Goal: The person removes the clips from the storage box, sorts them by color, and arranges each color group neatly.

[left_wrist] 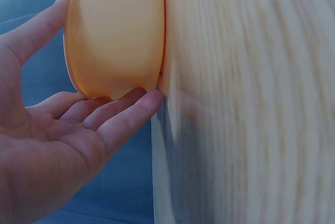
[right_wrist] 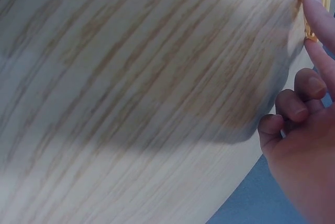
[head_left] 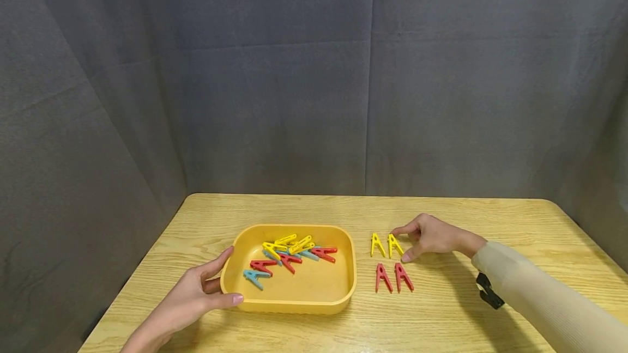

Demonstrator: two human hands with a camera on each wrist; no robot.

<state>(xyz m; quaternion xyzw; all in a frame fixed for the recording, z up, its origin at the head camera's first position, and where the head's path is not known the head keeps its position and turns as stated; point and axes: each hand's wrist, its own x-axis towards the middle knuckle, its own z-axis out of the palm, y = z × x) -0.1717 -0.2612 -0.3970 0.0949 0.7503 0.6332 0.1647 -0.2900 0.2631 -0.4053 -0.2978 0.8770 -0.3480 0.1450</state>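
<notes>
**Right hand at the yellow pegs, left hand steadying the tray**

Right hand (head_left: 432,236) is resting on the table (head_left: 441,320), index finger and thumb touching the nearer yellow peg (head_left: 394,245), other fingers loosely curled; whether it is actually pinching, I cannot tell. That peg is lying just left of the hand, long axis pointing away from the person, beside a second yellow peg (head_left: 376,244). Two red pegs (head_left: 394,278) are lying closer in. Left hand (head_left: 193,296) is cupping the yellow tray (head_left: 294,305), fingers straight against its wall, well apart from those pegs
</notes>
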